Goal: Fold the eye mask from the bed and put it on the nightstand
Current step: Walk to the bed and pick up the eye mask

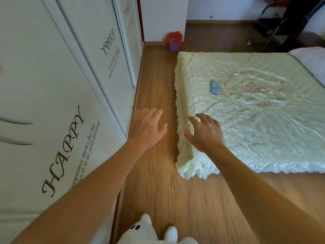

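A small blue-grey eye mask [214, 87] lies flat on the pale green quilted bed cover [255, 131], left of the embroidered round pattern. My right hand [204, 132] hovers over the bed's near left corner, fingers spread, holding nothing, well short of the mask. My left hand [146, 127] is stretched out over the wooden floor beside the bed, fingers apart and empty. No nightstand is in view.
A white wardrobe [58, 95] with sliding doors and "HAPPY" lettering lines the left side. A narrow strip of wooden floor [158, 81] runs between it and the bed. A purple bin with a red bag [173, 41] stands at the far end. A dark chair [281, 23] is at the top right.
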Motion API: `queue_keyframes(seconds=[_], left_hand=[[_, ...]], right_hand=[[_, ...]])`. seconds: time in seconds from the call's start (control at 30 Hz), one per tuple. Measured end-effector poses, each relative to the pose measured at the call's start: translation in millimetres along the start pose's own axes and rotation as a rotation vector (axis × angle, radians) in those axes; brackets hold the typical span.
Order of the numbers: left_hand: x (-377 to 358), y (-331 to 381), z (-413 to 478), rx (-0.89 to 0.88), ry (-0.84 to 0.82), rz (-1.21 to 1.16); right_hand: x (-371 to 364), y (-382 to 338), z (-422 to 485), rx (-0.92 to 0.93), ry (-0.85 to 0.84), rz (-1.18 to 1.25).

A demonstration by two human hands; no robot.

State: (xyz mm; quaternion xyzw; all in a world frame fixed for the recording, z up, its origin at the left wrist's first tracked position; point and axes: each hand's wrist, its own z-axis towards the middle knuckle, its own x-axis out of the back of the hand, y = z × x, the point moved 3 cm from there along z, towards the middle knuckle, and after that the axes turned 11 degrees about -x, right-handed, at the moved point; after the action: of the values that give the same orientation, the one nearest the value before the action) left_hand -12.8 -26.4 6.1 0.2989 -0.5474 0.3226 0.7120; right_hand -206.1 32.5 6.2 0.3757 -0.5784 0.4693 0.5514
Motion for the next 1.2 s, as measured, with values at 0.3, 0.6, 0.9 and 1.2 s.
queue_keyframes(seconds=[0.3,0.6,0.9,1.2], left_hand=[[-14,-39,43,0.029,0.022,-0.009],[-39,-129,145,0.042,0.018,-0.046],[-68,-226,261,0.025,0.004,-0.099],[-103,-284,375,-0.005,-0.001,-0.116]], right_hand=[[-9,-22,59,0.028,0.001,0.014],[-27,-70,184,0.002,0.025,0.028],[-51,-114,324,-0.063,0.012,0.052],[-74,-119,445,-0.115,-0.036,0.045]])
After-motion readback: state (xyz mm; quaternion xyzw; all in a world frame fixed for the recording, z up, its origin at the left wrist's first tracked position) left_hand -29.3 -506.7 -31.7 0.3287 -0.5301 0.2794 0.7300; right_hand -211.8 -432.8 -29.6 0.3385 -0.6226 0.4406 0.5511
